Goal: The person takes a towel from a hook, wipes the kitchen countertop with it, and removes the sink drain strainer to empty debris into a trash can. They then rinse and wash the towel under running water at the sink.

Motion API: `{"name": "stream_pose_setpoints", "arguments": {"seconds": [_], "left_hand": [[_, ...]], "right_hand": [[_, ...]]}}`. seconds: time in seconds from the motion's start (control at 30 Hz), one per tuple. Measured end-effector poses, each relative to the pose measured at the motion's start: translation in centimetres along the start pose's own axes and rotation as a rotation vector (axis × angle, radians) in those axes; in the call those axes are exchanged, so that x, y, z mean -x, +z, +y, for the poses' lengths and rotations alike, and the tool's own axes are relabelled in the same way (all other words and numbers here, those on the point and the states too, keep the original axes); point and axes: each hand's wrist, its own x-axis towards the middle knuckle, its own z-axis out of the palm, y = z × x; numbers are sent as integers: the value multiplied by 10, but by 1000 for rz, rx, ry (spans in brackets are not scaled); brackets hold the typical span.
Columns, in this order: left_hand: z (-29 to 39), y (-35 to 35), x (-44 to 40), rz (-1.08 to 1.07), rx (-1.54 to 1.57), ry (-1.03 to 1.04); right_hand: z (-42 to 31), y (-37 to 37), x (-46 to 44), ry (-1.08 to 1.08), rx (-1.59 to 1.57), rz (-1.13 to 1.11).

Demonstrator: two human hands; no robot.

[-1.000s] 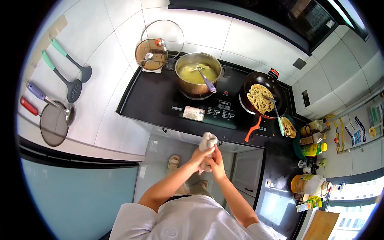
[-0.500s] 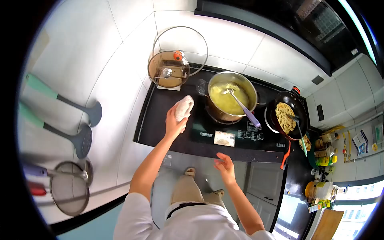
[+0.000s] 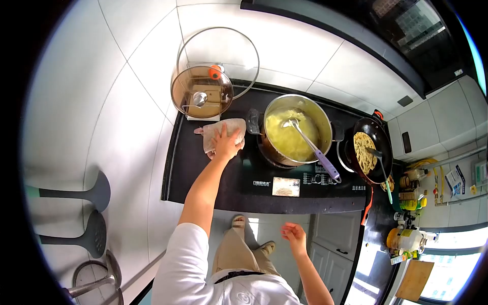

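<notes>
We've got round metal pot (image 3: 269, 151) on black glass cooktop (image 3: 229, 188), purple-handled metal ladle (image 3: 314, 146) in it. Left of pot we tag beige fabric cloth (image 3: 209, 138), round brown glass lid (image 3: 180, 92) behind; right, round black frying pan (image 3: 383, 140), yellowish food (image 3: 363, 152) inside.

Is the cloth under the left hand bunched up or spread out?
Spread out: the cloth lies flat on the black surface, its edges showing around the left hand. Hidden folds: cannot tell.

The cloth (image 3: 209, 136) is pale beige, the spoon handle (image 3: 328, 166) purple, the liquid (image 3: 285, 143) yellow, the stovetop (image 3: 185, 168) black.
</notes>
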Motion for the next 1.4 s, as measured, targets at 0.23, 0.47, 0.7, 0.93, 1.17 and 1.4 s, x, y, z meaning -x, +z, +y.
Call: {"name": "stream_pose_setpoints", "arguments": {"seconds": [0.23, 0.47, 0.7, 0.93, 1.17, 1.4], "left_hand": [[-29, 2, 116, 273, -66, 400], [-71, -20, 212, 63, -105, 435], [-100, -39, 103, 52, -120, -162], [-72, 4, 164, 324, -104, -17], [0, 14, 252, 285, 289, 119], [65, 7, 169, 172, 200, 214]], "right_hand": [[-10, 8, -1, 19, 18, -44], [-1, 2, 0, 73, 16, -71], [-6, -17, 10, 13, -17, -9], [-1, -38, 27, 11, -80, 62], [8, -46, 40, 57, -168, 119], [15, -64, 41, 5, -187, 169]]}}
